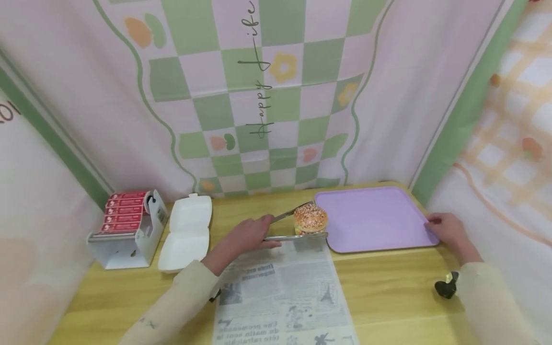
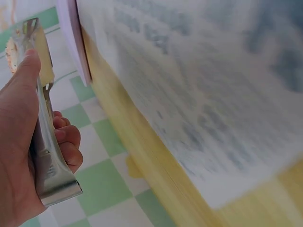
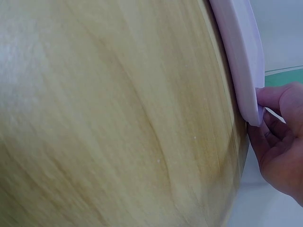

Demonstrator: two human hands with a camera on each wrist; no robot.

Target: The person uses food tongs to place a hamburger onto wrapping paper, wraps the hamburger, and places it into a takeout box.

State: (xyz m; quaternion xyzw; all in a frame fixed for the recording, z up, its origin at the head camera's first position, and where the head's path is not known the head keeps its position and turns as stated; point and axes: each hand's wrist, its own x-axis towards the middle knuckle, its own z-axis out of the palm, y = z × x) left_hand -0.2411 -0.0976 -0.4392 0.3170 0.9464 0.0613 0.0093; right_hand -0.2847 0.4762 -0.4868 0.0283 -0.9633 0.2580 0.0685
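My left hand [image 1: 249,235] grips metal tongs [image 1: 297,237], whose two arms hold a sesame-bun burger [image 1: 310,219] between their ends. In the head view the burger overlaps the left edge of a purple tray [image 1: 371,220], just past the far end of a newsprint-patterned sheet [image 1: 293,287]. The left wrist view shows the thumb along the tongs and the other fingers curled on their far side. At the tray's right edge, my right hand [image 1: 447,231] pinches the rim, thumb on top and fingers below, as the right wrist view shows.
A white foam clamshell box [image 1: 187,235] lies open to the left of the sheet. Farther left stands a white dispenser [image 1: 125,254] with red-printed rolls [image 1: 125,211]. Printed cloth [image 1: 241,105] hangs behind the wooden table [image 1: 396,278] and at its sides.
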